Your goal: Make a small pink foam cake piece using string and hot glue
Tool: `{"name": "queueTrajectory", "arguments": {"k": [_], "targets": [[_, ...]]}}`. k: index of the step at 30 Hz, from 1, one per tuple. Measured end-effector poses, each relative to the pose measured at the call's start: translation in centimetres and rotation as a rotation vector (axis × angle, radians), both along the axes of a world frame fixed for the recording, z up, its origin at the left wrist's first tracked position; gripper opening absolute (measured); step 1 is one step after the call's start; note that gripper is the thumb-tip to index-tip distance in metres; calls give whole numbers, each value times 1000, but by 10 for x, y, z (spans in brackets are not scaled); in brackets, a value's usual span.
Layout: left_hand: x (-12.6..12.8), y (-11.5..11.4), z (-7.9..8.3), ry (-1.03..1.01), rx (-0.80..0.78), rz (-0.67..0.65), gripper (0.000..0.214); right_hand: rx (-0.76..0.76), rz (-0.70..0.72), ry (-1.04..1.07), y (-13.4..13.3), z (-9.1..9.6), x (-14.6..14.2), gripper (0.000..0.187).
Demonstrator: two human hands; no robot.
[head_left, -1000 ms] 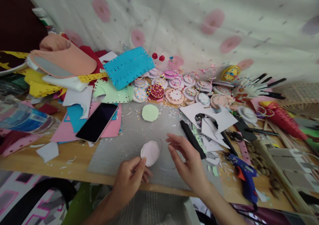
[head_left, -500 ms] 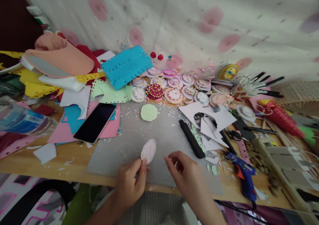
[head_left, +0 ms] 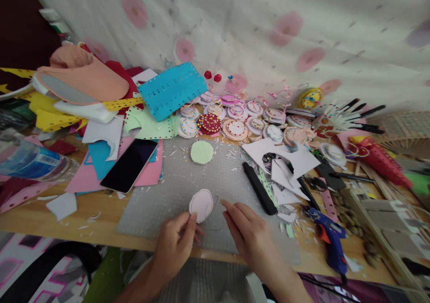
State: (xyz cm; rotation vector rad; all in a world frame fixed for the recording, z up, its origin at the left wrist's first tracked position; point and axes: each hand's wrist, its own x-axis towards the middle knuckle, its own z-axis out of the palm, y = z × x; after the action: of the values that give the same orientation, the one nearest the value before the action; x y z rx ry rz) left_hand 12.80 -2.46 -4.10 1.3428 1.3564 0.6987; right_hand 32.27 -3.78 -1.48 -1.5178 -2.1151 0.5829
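Over the front of the grey cutting mat [head_left: 148, 209], my left hand [head_left: 177, 240] pinches the lower edge of a small pale pink disc [head_left: 200, 206] between thumb and fingers. A thin dark thread [head_left: 217, 228] curves beside the disc, in the gap between my hands. My right hand [head_left: 247, 231] is apart from the disc, its fingers drawn together and the index finger pointing toward it. Whatever its fingertips hold is too small to make out. Farther back on the mat lies a light green disc [head_left: 202, 152].
Behind the mat stand several small decorated hats [head_left: 237, 129]. On the right lie a black marker-like stick [head_left: 258, 187], white paper scraps [head_left: 298, 160] and a blue glue gun [head_left: 331, 240]. A phone [head_left: 129, 165], a plastic bottle [head_left: 40, 160] and coloured sheets occupy the left.
The pink disc has turned to face the camera more fully. My right hand's fingers have straightened somewhat, and the thread's curve between the hands shows more clearly.
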Motion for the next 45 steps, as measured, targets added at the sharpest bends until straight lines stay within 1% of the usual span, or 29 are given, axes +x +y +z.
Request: {"name": "queueTrajectory", "arguments": {"k": [2,5,7,9,13,16,19,23,25,29,31,33,39,42,45], "targets": [[1,1,2,-42,-45,6,42,6,30,-6,0,-2,2,37],[1,3,4,-104,-133,-8,44,50,36,-5,3,-3,7,40],[-2,4,5,-144,-188,-46,45,76,27,-2,6,-2,8,39],[-5,5,5,-166,-217,-84,45,68,12,9,9,0,8,33],[-11,8,5,-126,-206,-111,44,-28,-69,81,11,3,6,20],[-16,10,6,-73,-198,-157,44,-71,-141,172,10,2,7,22],[-19,10,6,-59,-217,-197,45,-124,-184,270,10,-1,7,22],[-19,10,6,-59,-212,-193,44,-195,-260,317,13,-2,6,17],[-19,11,7,-57,-208,-189,45,-223,-268,338,13,-1,5,15],[-18,12,8,-72,-214,-181,44,-292,-248,376,14,4,5,17],[-17,13,9,-78,-216,-185,43,-312,-229,365,14,5,5,17],[-17,13,9,-74,-219,-198,44,-290,-186,345,15,5,5,16],[-18,13,16,-53,-259,-220,45,-93,-25,249,21,11,6,21],[-17,15,21,-68,-295,-223,45,-36,93,174,24,18,7,27],[-17,17,22,-101,-340,-226,46,27,231,71,27,22,9,33]]}}
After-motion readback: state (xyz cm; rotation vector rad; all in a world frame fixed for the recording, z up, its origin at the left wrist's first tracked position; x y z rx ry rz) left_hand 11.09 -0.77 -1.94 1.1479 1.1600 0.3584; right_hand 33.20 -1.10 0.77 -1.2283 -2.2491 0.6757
